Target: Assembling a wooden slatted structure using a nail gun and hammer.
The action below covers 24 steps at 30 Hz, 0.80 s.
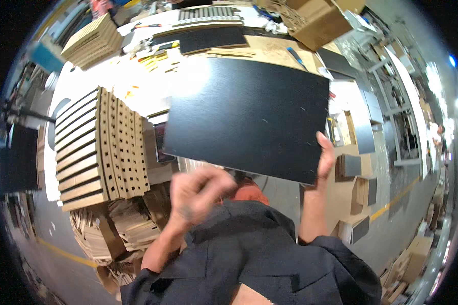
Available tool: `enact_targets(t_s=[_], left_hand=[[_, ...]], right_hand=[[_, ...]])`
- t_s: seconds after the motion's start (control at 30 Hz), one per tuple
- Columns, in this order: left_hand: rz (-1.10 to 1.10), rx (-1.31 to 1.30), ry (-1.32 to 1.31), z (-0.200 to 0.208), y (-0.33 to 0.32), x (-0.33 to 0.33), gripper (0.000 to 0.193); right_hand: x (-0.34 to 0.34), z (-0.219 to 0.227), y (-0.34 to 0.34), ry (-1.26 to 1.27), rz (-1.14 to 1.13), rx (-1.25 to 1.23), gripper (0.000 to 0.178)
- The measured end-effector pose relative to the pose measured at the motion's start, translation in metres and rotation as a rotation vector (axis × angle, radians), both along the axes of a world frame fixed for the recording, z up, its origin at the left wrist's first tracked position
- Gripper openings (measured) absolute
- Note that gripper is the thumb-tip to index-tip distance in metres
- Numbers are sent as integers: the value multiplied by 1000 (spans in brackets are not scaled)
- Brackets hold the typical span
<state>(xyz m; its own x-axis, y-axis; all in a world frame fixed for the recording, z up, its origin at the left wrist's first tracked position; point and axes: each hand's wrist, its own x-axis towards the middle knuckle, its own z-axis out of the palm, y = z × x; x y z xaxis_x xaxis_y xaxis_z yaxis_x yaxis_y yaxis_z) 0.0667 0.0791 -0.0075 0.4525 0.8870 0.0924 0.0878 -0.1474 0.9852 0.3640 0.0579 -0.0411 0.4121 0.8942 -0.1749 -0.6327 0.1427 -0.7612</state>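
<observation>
A large black rectangular board [249, 119] is held up tilted in front of me, with small pale marks on its right half. My right hand [326, 155] grips its right edge, thumb over the face and the other fingers hidden behind. Just below the board's lower left edge is my left hand [201, 190], slightly blurred, its fingers curled together. Whatever they may hold is hidden. Behind the board, a light wooden work surface [269, 51] carries a blue-handled tool [295, 57] and another dark panel [213, 39].
Left of me rises a stack of slotted cardboard strips [102, 147], above more cardboard pieces [112, 231]. A second stack [92, 40] stands at the far left. An open cardboard box [320, 23] sits at the back right. Small dark-faced boxes [353, 229] are at my right.
</observation>
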Motion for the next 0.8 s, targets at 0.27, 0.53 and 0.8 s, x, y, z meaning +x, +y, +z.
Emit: enact_targets(t_s=[0.27, 0.53, 0.8], left_hand=[[555, -171, 221, -58, 29, -17, 41], [800, -192, 349, -139, 12, 0, 34], [879, -218, 552, -165, 10, -2, 42]], right_hand=[[50, -44, -37, 85, 124, 159, 55], [70, -121, -14, -849, 269, -270, 53], [44, -160, 21, -1006, 239, -423, 45]])
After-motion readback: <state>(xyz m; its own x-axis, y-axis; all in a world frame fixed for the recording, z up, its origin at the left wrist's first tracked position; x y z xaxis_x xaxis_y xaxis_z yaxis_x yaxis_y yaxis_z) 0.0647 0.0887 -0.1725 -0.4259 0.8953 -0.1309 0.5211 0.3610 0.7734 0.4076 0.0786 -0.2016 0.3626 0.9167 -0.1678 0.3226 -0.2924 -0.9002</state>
